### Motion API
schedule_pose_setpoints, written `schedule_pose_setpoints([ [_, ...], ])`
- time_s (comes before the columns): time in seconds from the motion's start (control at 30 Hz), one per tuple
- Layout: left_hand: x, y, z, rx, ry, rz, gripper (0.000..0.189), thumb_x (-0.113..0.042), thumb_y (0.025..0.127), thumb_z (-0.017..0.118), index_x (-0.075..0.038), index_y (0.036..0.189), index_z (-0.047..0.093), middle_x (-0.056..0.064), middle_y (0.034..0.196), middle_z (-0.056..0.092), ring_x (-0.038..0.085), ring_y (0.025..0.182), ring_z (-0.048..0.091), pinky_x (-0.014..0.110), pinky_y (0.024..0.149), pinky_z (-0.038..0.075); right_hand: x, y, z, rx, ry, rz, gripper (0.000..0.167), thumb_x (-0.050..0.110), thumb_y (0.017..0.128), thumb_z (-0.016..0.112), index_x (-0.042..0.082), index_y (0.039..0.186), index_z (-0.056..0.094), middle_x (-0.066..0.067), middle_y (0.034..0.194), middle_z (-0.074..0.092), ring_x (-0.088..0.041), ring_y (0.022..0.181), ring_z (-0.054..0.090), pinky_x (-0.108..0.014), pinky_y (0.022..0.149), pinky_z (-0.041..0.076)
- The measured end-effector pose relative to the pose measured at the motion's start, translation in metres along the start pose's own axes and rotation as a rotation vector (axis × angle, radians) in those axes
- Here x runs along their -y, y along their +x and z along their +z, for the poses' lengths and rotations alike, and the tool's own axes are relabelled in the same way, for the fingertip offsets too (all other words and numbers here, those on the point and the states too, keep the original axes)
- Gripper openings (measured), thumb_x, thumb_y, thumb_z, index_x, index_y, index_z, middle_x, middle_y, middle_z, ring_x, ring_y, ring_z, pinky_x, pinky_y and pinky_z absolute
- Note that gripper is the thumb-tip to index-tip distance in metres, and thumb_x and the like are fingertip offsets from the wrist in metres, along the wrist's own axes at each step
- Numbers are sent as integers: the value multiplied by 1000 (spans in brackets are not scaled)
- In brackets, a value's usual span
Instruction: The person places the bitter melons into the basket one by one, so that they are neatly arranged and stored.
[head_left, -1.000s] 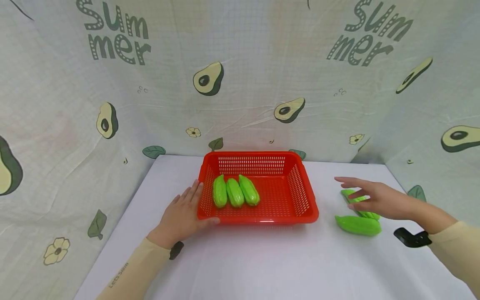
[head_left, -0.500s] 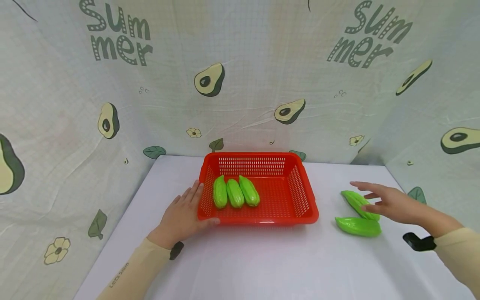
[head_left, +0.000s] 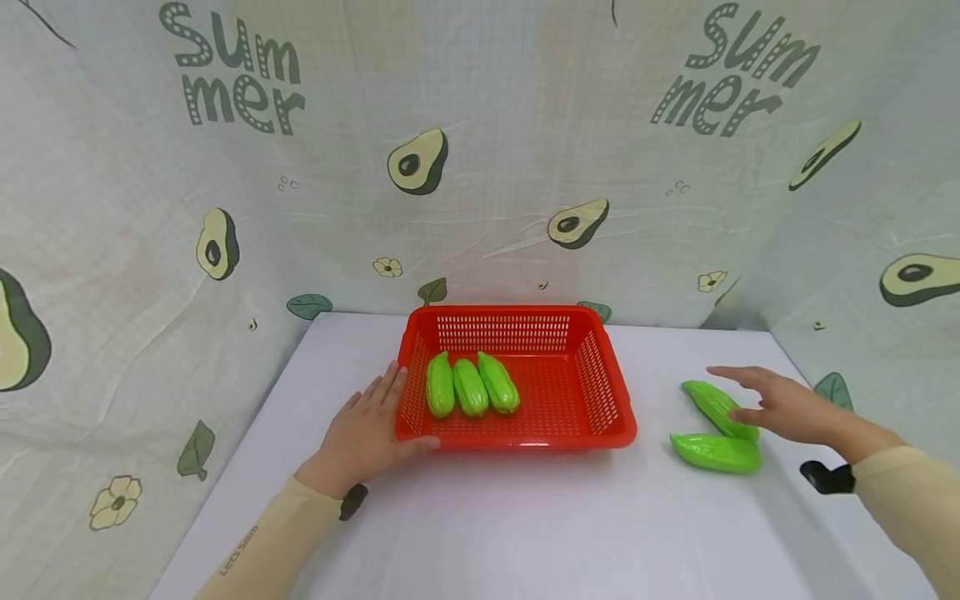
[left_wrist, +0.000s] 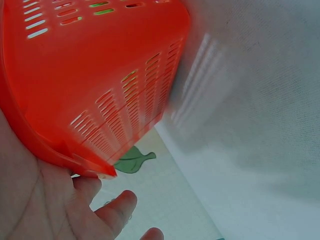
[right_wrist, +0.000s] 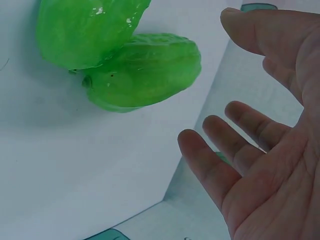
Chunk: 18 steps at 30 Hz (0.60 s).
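Observation:
Against the left rim of the red plastic basket point(head_left: 517, 439) rests my left hand point(head_left: 363, 442), fingers spread and straight, the thumb along the front edge. Its palm and the basket's slotted wall point(left_wrist: 100, 75) show up close in the left wrist view. Three glossy green ridged gourds point(head_left: 470, 387) lie side by side in the basket's left part. On the right, my right hand point(head_left: 787, 406) hovers with parted, relaxed fingers and holds nothing. Below it lie two more: a rear gourd point(head_left: 708, 400), partly covered by the hand, and a front gourd point(head_left: 716, 453). In the right wrist view, they touch.
A white table point(head_left: 525, 525) carries everything. Behind it and at both sides hangs a pale cloth point(head_left: 495, 150) printed with avocados, leaves and lettering. The basket's right half shows its bare red floor point(head_left: 551, 383).
My right hand has shifted to the right and slightly down, uncovering more of the rear gourd. Both loose gourds stay in place. My left hand has kept its place on the basket.

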<state>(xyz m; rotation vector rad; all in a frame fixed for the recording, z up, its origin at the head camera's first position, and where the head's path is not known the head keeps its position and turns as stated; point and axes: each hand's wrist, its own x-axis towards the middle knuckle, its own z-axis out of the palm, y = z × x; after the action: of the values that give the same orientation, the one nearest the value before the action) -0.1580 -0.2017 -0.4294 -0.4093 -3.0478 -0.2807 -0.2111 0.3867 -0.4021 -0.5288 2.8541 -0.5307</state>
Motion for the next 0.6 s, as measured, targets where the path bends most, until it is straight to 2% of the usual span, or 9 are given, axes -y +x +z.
schedule_pose_setpoints([
  [0.23,0,-1,-1,-1,0,2,121,-88,77,46,-1,158,21,18,163,19,44,142,30,62,109,31,-8,9,10,14,-6,16,69,18,88,77,5,148,45,-35,143,40,-56,127,38,-73,95,36],
  [0.6,0,1,2,11,-7,-7,123,-91,76,42,-3,159,18,16,164,16,43,143,28,61,110,30,-14,21,22,80,18,48,63,14,89,75,5,146,49,-34,142,43,-57,126,40,-72,94,39],
])
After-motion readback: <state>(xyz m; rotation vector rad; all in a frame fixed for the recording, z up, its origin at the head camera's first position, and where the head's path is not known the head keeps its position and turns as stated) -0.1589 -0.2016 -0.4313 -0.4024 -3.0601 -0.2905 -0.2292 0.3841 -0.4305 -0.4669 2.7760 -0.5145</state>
